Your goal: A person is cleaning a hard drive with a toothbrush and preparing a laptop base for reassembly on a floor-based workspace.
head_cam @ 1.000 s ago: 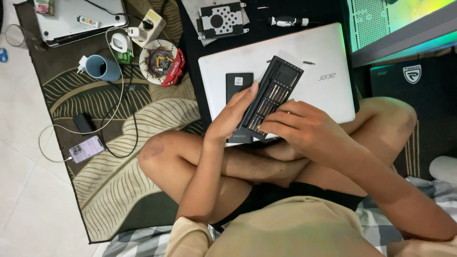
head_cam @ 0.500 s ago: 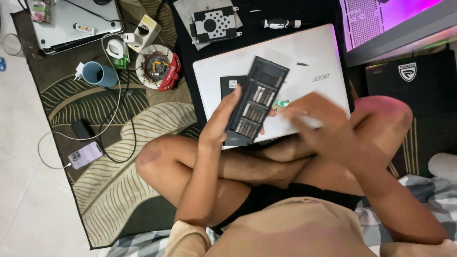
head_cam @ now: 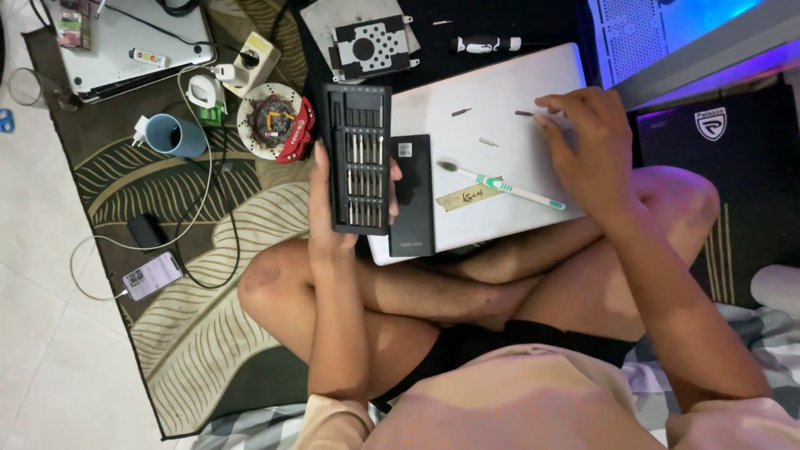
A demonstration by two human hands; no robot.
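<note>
The screwdriver bit case is gripped by the left hand; at 3 o'clock, a loose bit is pinched by right hand fingers on the closed laptop.

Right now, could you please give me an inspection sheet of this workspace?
Surface: leaf-pattern rug on pale floor.
Job's things: black bit case; white laptop, shut, loose bits on its lid.
Clutter: toothbrush, blue mug, phone, second laptop.
Grips: left hand holds the bit case; right hand fingertips at a bit.
Cables: white cable to phone.
Surroundings: lit computer case.
</note>
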